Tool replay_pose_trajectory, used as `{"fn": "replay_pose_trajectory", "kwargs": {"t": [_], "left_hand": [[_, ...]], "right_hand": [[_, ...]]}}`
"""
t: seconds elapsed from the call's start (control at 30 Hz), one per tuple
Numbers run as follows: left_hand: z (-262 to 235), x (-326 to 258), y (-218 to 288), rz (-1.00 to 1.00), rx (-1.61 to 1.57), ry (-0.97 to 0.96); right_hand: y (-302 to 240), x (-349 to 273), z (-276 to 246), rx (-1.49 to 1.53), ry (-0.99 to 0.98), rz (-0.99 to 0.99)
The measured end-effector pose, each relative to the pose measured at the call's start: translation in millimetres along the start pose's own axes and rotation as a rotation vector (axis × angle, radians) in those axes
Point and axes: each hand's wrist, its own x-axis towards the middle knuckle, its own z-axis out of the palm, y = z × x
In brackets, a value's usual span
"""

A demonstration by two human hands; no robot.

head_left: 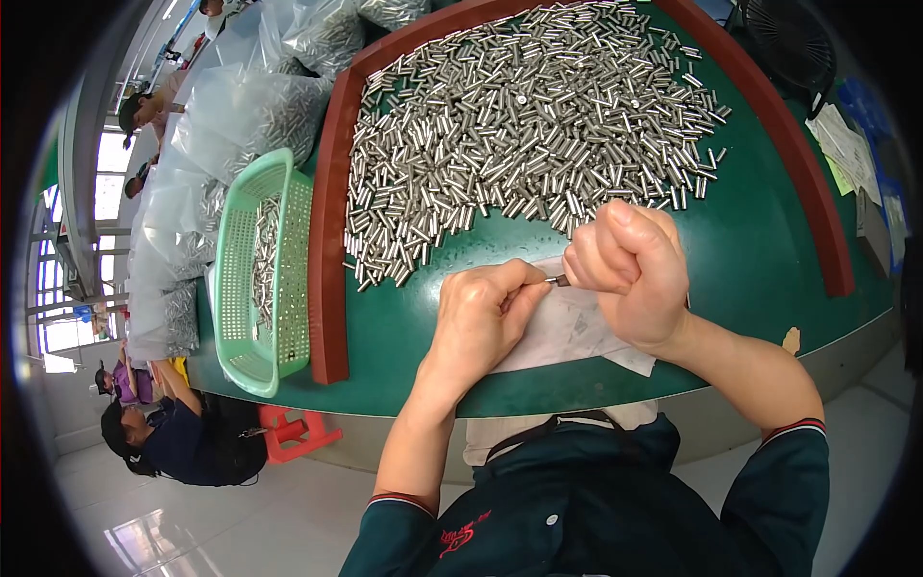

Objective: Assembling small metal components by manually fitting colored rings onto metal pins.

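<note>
My left hand (484, 313) is closed in a pinch, thumb and forefinger together on the left end of a small metal piece (559, 280). Close on its right, my right hand (635, 272) is curled into a fist, its fingers against the darker right end of that piece. Whatever else lies inside the right fist is hidden. Beneath both hands a creased pale cloth (562, 335) lies on the green tabletop (510, 236). Just beyond them spreads a large heap of short, shiny metal pins (519, 125).
Dark red wooden rails (330, 231) border the heap. Left of them stands a light green mesh basket (226, 288) with metal pieces inside; filled clear plastic bags (245, 115) line that side. A black fan (788, 43) and papers (846, 144) are at right. Other people (159, 428) sit at left, near a red stool (293, 435).
</note>
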Motion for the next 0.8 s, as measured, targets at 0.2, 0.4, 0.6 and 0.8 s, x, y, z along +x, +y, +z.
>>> {"fn": "replay_pose_trajectory", "kwargs": {"t": [0.2,0.4,0.6,0.8], "left_hand": [[0,1,1,-0.002,0.002,0.006],[-3,2,4,-0.012,0.024,-0.004],[-17,1,-3,-0.367,-1.076,-0.066],[-21,3,-19,-0.453,-1.584,-0.108]], "right_hand": [[2,1,-2,-0.014,-0.006,0.001],[-5,3,0,-0.004,-0.023,-0.038],[-3,-1,-3,-0.04,-0.03,-0.006],[-2,0,-3,-0.051,-0.032,-0.009]]}}
